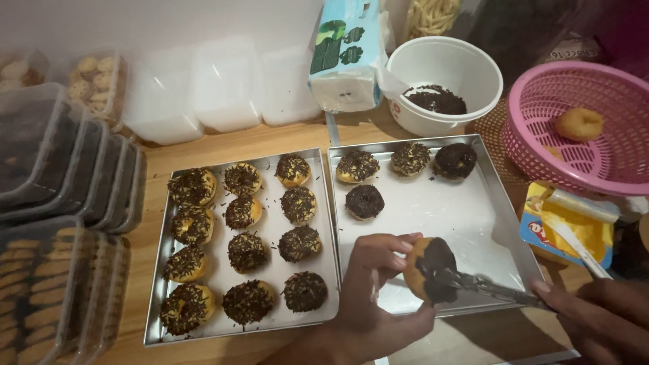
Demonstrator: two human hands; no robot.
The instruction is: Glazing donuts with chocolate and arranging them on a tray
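Note:
My left hand [368, 284] holds a small donut [427, 269] on edge, its top partly covered in dark chocolate spread. My right hand [602, 321] grips a metal knife [497, 288] whose blade lies against the donut's chocolate side. Both hover over the near edge of the right metal tray [466, 216], which carries several chocolate-topped donuts [365, 201] along its far side. The left metal tray [270, 318] holds several donuts [247, 251] covered in chocolate sprinkles, set in rows.
A white bowl [443, 64] of chocolate sprinkles stands behind the right tray. A pink basket [541, 135] at the right holds one plain donut [579, 124]. An open yellow spread tub [571, 226] with a utensil lies beside it. Stacked plastic boxes of cookies [47, 290] line the left.

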